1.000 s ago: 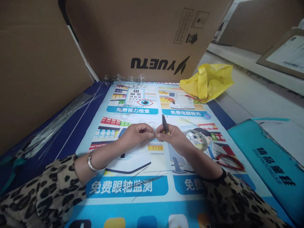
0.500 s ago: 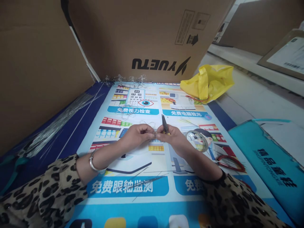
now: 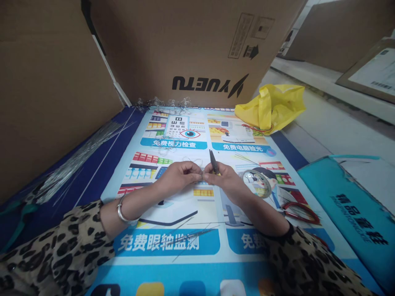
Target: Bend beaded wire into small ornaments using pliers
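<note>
Near the middle of the printed sheet [image 3: 210,205], my left hand [image 3: 180,176] and my right hand [image 3: 226,181] meet at the fingertips. Both are closed in a pinch around thin wire [image 3: 193,159], whose fine loops show just beyond the left fingers. The exact part between the fingertips is hidden. Small pliers [image 3: 212,158] with dark pointed jaws are also held in my right hand, jaws pointing away from me; a bit of yellow handle shows. A roll of tape [image 3: 269,186] lies to the right of my right hand.
Wire bundles [image 3: 80,156] and a teal-handled tool [image 3: 26,209] lie left. Twisted wire pieces [image 3: 173,105] sit before the cardboard box [image 3: 200,45]. A yellow bag [image 3: 271,109], a red-handled tool [image 3: 316,218] and a turquoise bag [image 3: 342,197] are right. Loose wires [image 3: 191,236] lie in front.
The view has shifted very slightly. Both hands keep the same pinch, and the pliers stay in my right hand with barely any tilt.
</note>
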`<act>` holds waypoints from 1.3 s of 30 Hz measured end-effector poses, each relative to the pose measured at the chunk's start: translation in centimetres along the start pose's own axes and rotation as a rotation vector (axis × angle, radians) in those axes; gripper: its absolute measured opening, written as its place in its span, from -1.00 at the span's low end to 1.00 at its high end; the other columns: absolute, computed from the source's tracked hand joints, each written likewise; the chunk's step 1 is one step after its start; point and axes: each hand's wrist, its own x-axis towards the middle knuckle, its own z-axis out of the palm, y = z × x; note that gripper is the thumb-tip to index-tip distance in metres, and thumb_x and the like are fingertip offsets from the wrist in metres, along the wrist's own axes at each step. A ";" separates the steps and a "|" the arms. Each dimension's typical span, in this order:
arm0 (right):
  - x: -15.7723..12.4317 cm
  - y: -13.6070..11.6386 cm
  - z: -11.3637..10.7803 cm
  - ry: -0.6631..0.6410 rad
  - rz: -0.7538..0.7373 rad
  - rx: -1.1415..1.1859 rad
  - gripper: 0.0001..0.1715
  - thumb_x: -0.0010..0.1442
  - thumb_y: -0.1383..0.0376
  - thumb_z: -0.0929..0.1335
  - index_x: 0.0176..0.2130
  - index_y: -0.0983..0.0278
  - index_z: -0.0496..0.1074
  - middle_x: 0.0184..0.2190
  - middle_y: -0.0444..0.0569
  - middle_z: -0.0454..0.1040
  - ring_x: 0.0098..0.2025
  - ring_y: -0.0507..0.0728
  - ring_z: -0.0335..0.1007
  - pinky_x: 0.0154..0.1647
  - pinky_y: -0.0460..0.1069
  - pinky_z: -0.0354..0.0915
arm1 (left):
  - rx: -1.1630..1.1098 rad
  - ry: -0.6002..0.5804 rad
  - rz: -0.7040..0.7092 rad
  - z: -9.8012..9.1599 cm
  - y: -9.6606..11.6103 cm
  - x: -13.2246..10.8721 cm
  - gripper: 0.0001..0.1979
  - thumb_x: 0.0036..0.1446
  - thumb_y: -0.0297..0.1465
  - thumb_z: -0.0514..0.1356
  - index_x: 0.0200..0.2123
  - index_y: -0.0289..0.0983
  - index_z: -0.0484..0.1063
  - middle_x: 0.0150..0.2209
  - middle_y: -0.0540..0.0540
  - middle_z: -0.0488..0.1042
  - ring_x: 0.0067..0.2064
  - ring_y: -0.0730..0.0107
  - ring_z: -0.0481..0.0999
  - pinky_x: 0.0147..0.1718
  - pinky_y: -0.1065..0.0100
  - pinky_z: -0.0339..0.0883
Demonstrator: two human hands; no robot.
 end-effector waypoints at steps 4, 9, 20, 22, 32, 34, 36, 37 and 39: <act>-0.1 -0.1 0.1 0.026 -0.001 -0.011 -0.77 -0.06 0.19 0.39 -0.44 0.26 0.32 -0.51 -0.19 0.27 -0.42 -0.01 0.14 -0.35 -0.05 0.09 | -0.005 0.001 -0.005 0.0 0.1 0.0 -0.88 -0.06 -0.37 0.22 -0.46 -0.32 0.43 -0.51 0.00 0.41 -0.45 0.50 0.33 -0.42 0.44 0.21; 0.0 0.0 -0.2 0.003 -0.007 -0.006 -0.77 -0.05 0.17 0.39 -0.43 0.27 0.34 -0.52 -0.18 0.29 -0.43 -0.01 0.17 -0.34 -0.05 0.13 | -0.016 0.020 -0.012 0.1 0.4 -0.1 -0.88 -0.07 -0.37 0.23 -0.48 -0.31 0.42 -0.54 0.02 0.39 -0.47 0.51 0.32 -0.44 0.44 0.20; 0.1 -0.2 -0.8 0.047 0.010 -0.056 -0.76 -0.08 0.16 0.41 -0.45 0.27 0.39 -0.51 -0.16 0.35 -0.40 0.02 0.21 -0.31 -0.04 0.14 | 0.001 0.086 0.001 0.0 0.6 -0.2 -0.93 -0.06 -0.40 0.21 -0.47 -0.29 0.43 -0.52 0.01 0.41 -0.46 0.51 0.32 -0.45 0.44 0.19; 0.1 -0.2 -0.9 0.045 0.001 -0.078 -0.76 -0.08 0.16 0.41 -0.45 0.27 0.39 -0.50 -0.16 0.35 -0.39 0.02 0.20 -0.31 -0.04 0.14 | -0.013 0.086 0.006 0.1 0.7 -0.2 -0.94 -0.07 -0.41 0.21 -0.48 -0.29 0.42 -0.54 0.02 0.40 -0.47 0.51 0.32 -0.45 0.44 0.19; 0.4 0.4 0.7 0.085 -0.087 0.010 -0.81 -0.02 0.19 0.38 -0.42 0.25 0.34 -0.50 -0.17 0.33 -0.42 0.00 0.22 -0.33 -0.05 0.19 | -0.299 0.115 0.019 0.8 0.1 0.0 -0.87 -0.03 -0.39 0.23 -0.48 -0.32 0.34 -0.58 0.04 0.33 -0.51 0.53 0.31 -0.44 0.40 0.20; 0.5 0.6 1.0 0.110 -0.104 0.044 -0.81 -0.01 0.19 0.38 -0.41 0.24 0.34 -0.48 -0.16 0.35 -0.39 0.01 0.26 -0.29 -0.03 0.21 | -0.388 0.115 0.022 1.0 -0.1 0.0 -0.87 -0.03 -0.41 0.23 -0.47 -0.32 0.33 -0.58 0.05 0.33 -0.51 0.54 0.32 -0.43 0.39 0.21; 0.7 0.7 1.3 0.115 -0.114 0.099 -0.81 0.00 0.20 0.39 -0.40 0.24 0.33 -0.48 -0.16 0.36 -0.39 0.02 0.29 -0.28 -0.01 0.24 | -0.455 0.118 0.017 1.1 -0.1 0.0 -0.88 -0.03 -0.42 0.24 -0.46 -0.32 0.34 -0.59 0.05 0.34 -0.51 0.55 0.32 -0.43 0.39 0.21; 0.7 0.7 1.4 0.110 -0.115 0.133 -0.81 0.00 0.20 0.39 -0.40 0.24 0.33 -0.49 -0.16 0.35 -0.39 0.03 0.31 -0.28 -0.01 0.25 | -0.485 0.117 0.013 1.2 -0.1 0.0 -0.89 -0.03 -0.43 0.24 -0.46 -0.32 0.34 -0.59 0.05 0.34 -0.51 0.55 0.32 -0.43 0.39 0.21; 0.8 0.7 1.5 0.097 -0.115 0.193 -0.81 0.00 0.20 0.39 -0.40 0.24 0.32 -0.50 -0.17 0.36 -0.40 0.03 0.33 -0.28 0.00 0.26 | -0.544 0.105 0.000 1.3 0.0 0.0 -0.90 -0.01 -0.44 0.23 -0.47 -0.32 0.34 -0.60 0.05 0.34 -0.52 0.57 0.31 -0.42 0.40 0.21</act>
